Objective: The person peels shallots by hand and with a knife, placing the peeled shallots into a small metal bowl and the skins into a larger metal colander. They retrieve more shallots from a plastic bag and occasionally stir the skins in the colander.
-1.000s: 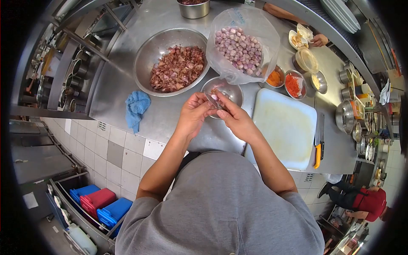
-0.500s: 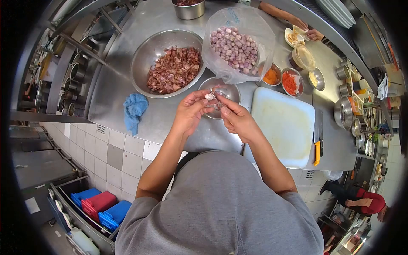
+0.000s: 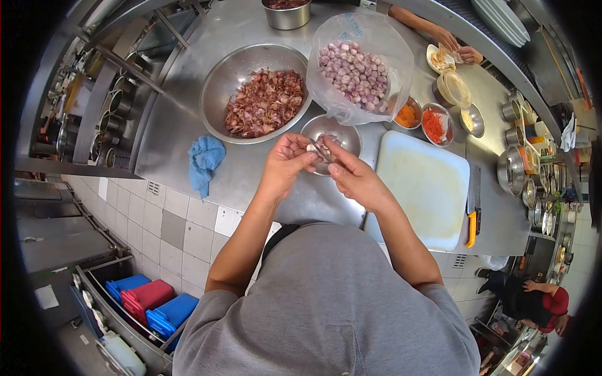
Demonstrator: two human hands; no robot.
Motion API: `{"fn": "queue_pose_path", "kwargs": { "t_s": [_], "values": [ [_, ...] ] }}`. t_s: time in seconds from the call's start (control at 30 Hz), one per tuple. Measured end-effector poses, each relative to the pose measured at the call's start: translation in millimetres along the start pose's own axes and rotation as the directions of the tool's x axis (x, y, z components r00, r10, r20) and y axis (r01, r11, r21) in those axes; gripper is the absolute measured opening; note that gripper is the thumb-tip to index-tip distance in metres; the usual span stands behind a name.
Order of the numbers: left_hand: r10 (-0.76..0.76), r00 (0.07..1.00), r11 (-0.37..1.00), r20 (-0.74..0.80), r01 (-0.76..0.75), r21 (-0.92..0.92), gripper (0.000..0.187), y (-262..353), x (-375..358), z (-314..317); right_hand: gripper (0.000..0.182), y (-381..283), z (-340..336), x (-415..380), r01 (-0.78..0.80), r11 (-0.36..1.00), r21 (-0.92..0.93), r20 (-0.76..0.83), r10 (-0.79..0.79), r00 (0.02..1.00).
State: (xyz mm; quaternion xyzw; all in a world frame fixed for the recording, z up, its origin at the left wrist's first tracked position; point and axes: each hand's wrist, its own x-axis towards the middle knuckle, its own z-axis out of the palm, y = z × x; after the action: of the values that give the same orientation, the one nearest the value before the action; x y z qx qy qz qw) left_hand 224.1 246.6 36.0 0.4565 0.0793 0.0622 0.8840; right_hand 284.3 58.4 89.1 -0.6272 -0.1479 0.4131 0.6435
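Observation:
Over a small steel bowl [image 3: 343, 130], both hands meet. My left hand [image 3: 283, 164] pinches a small pale shallot [image 3: 311, 148] between its fingertips. My right hand [image 3: 356, 177] is closed on a small thin blade [image 3: 324, 152], which touches the shallot; its handle is hidden in the fingers. Behind to the left, a large steel bowl [image 3: 216, 84] holds reddish-brown peels [image 3: 263, 103]. A clear plastic bag [image 3: 399, 47] full of purple-white shallots [image 3: 354, 72] stands behind my hands.
A white cutting board [image 3: 423, 188] and yellow-handled knife [image 3: 471, 229] lie at right, a blue cloth [image 3: 205, 164] at left. Bowls of orange [image 3: 406, 116] and red food [image 3: 434, 124] stand beyond. Another person's hands [image 3: 458, 49] work at the back right; a person in red [image 3: 553, 307] stands lower right.
The view has shifted slightly, moving the table items right. My fingers have turned around the shallot, and the blade shows more clearly. The person in red has changed posture.

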Motion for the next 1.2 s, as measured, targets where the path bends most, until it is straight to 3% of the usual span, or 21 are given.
{"fn": "queue_pose_path", "kwargs": {
  "t_s": [0.1, 0.17, 0.27, 0.3, 0.37, 0.4, 0.47, 0.5, 0.57, 0.7, 0.77, 0.83, 0.9, 1.0, 1.13, 1.2],
  "values": [
    [0.054, 0.998, 0.994, 0.036, -0.058, 0.093, 0.026, 1, 1, -3, 0.053, -3, 1, -2, -0.023, 0.996, -0.085, 0.092, 0.031, 0.995],
    [0.106, 0.993, 0.985, 0.045, -0.111, 0.130, 0.027, 4, 0, 0, 0.052, 3, 2, 2, 0.125, 0.965, -0.232, 0.070, -0.112, 0.991],
    [0.190, 0.979, 0.966, 0.070, -0.199, 0.162, 0.027, 0, -2, -3, 0.052, 6, 2, 2, 0.214, 0.959, -0.184, 0.087, -0.201, 0.976],
    [0.191, 0.979, 0.966, 0.069, -0.200, 0.162, 0.027, -1, -2, -3, 0.052, 3, 3, 2, 0.215, 0.959, -0.184, 0.089, -0.202, 0.975],
    [0.294, 0.951, 0.936, 0.097, -0.307, 0.169, 0.027, -4, -1, 0, 0.049, -7, 6, -1, 0.058, 0.985, -0.164, 0.009, -0.057, 0.998],
    [0.295, 0.951, 0.936, 0.096, -0.308, 0.171, 0.027, -3, -2, 2, 0.049, -5, 4, 0, 0.059, 0.985, -0.163, 0.012, -0.058, 0.998],
    [0.163, 0.987, 0.985, 0.010, -0.163, 0.059, 0.023, -1, -2, 7, 0.048, 0, -3, 1, -0.110, 0.976, 0.187, 0.094, 0.094, 0.991],
    [0.164, 0.986, 0.985, 0.010, -0.164, 0.059, 0.023, 2, -3, 12, 0.048, 1, -2, 4, -0.110, 0.976, 0.186, 0.094, 0.094, 0.991],
    [0.021, 0.996, 0.994, -0.092, -0.030, -0.106, 0.019, 8, -6, 21, 0.047, 2, 1, 9, -0.049, 0.972, 0.229, -0.050, 0.062, 0.997],
    [-0.007, 0.993, 0.984, -0.114, -0.013, -0.175, 0.016, -8, -2, 8, 0.049, 3, 3, 6, -0.022, 0.992, 0.123, -0.037, 0.027, 0.999],
    [0.094, 0.994, 0.974, -0.064, -0.105, -0.201, 0.015, -15, -1, 2, 0.051, 6, 5, 5, 0.060, 0.998, -0.026, 0.062, -0.058, 0.996],
    [0.119, 0.992, 0.975, -0.050, -0.127, -0.180, 0.015, -17, 0, 0, 0.053, 1, 5, 4, 0.011, 0.995, -0.100, 0.069, -0.004, 0.998],
    [0.146, 0.989, 0.976, -0.036, -0.150, -0.160, 0.015, -15, -1, 1, 0.052, 2, 3, 6, 0.176, 0.944, -0.280, 0.088, -0.157, 0.984],
    [0.154, 0.987, 0.988, -0.035, -0.154, -0.009, 0.015, -6, -3, 2, 0.050, 8, -2, 7, 0.300, 0.913, -0.275, 0.142, -0.270, 0.952],
    [0.111, 0.994, 0.992, -0.023, -0.110, 0.063, 0.014, -6, -6, -1, 0.048, 2, 0, 5, 0.272, 0.932, -0.239, 0.109, -0.253, 0.961],
    [0.104, 0.994, 0.992, -0.036, -0.102, 0.068, 0.014, -4, -6, 4, 0.050, -2, 2, 4, 0.164, 0.980, -0.111, 0.086, -0.155, 0.984]
  ]
}}
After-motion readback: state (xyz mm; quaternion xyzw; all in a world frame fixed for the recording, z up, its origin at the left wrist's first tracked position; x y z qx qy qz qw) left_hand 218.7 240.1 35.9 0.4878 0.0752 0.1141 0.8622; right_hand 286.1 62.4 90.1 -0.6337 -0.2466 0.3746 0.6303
